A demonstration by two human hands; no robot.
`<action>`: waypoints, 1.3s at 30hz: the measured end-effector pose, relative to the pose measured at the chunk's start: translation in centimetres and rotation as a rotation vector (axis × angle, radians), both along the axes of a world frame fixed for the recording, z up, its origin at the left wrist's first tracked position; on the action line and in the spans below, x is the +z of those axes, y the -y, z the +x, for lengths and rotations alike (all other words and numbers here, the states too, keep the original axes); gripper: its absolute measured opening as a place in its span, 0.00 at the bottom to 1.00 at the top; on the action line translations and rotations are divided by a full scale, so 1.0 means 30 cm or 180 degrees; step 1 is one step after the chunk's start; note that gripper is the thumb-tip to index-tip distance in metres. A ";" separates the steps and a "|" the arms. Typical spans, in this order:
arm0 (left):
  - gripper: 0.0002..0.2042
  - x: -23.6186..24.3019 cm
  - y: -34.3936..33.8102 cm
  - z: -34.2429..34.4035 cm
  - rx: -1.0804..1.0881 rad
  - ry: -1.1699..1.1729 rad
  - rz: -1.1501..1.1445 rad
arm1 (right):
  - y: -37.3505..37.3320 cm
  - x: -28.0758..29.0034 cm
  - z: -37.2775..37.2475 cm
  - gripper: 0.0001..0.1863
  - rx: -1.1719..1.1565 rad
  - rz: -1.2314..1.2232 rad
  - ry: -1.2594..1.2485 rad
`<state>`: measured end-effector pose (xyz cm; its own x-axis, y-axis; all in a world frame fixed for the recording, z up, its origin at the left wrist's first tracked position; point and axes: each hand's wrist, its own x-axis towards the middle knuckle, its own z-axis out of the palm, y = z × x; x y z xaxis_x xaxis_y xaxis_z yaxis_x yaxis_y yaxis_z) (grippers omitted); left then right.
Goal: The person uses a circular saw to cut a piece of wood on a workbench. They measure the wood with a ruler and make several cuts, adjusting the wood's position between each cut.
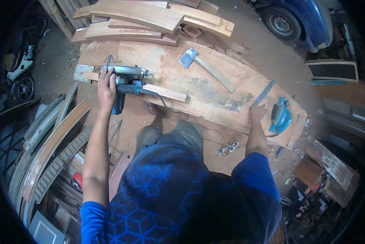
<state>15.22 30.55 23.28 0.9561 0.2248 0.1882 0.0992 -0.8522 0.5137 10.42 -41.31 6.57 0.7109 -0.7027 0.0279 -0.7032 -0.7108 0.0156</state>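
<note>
My left hand [106, 87] lies over a circular saw [125, 73], its fingers bent across the top of the tool. The saw sits on a narrow wooden board [166, 91] at the left part of the workbench [158, 53]. At the bench's right end, my right hand [257, 112] is closed at the near end of a flat grey metal bar [263, 93]; the fingers partly hide that end. Just right of this hand stands a teal electric planer [281, 116]. A hatchet [207, 69] with a wooden handle lies between my hands, farther back.
Curved wooden planks [137, 16] are stacked at the bench's far left. A cable [207, 126] runs below the near edge to a tangled bundle [228, 148]. Curved wood pieces [48, 150] lean on the left, near a motorbike [21, 69]. A blue vehicle [292, 20] stands far right.
</note>
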 end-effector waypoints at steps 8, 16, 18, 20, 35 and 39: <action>0.17 -0.006 0.007 0.022 0.0127 -0.0083 0.0002 | 0.009 0.053 0.030 0.29 0.0573 0.0730 -0.0427; 0.19 -0.015 0.029 0.002 0.0398 -0.0130 -0.0024 | 0.031 0.278 0.034 0.18 0.0571 0.3578 0.0714; 0.19 -0.021 0.036 0.011 0.0445 -0.0110 -0.0032 | -0.053 0.324 0.105 0.18 0.0818 0.4119 0.0135; 0.20 -0.041 0.028 0.007 0.0530 -0.0065 0.0023 | -0.200 0.397 0.209 0.17 0.1214 0.4335 -0.0255; 0.24 -0.033 0.076 -0.019 0.0868 -0.0261 0.0354 | -1.000 0.446 0.937 0.37 0.5681 0.1381 -0.2450; 0.23 -0.049 0.069 -0.019 0.0900 -0.0245 0.0379 | -1.125 0.385 0.954 0.37 0.6276 0.1328 -0.2438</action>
<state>14.66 28.48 21.81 0.8713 0.4644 0.1587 0.3755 -0.8390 0.3938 39.04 -7.57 18.10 0.1252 0.8779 -0.4622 0.8225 -0.3524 -0.4464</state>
